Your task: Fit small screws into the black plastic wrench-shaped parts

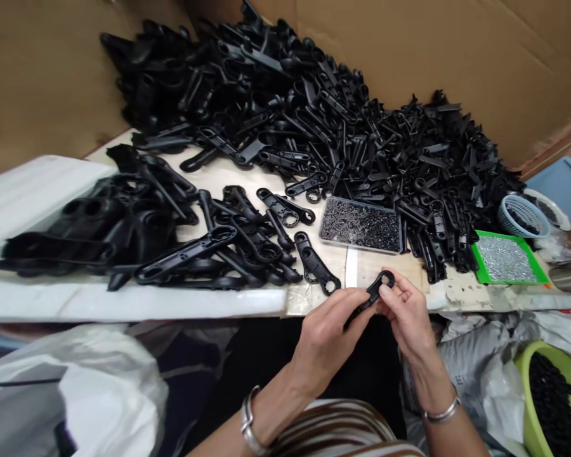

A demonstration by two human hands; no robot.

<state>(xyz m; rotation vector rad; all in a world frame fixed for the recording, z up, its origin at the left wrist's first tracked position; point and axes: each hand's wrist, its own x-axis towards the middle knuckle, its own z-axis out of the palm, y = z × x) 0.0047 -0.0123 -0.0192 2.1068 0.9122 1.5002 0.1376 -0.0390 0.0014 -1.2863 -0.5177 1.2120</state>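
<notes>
Between my two hands, just over the table's front edge, is a black plastic arm-shaped part (375, 291) with a ring at its end. My left hand (330, 333) is closed round its lower length, which is partly hidden by the fingers. The ring end sits between the thumb and fingers of my right hand (406, 311). A similar black part (315, 263) lies on the table just beyond my left hand. Past my hands stands a clear tray (402, 235) of small dark pieces.
Black plastic parts (266, 95) are heaped along the cardboard wall (433, 44), more at left (238, 241). At right stand a green tray (542, 274) of small silvery pieces and a blue basket (518, 219). Below is a yellow-green tub (528, 368) of black pieces.
</notes>
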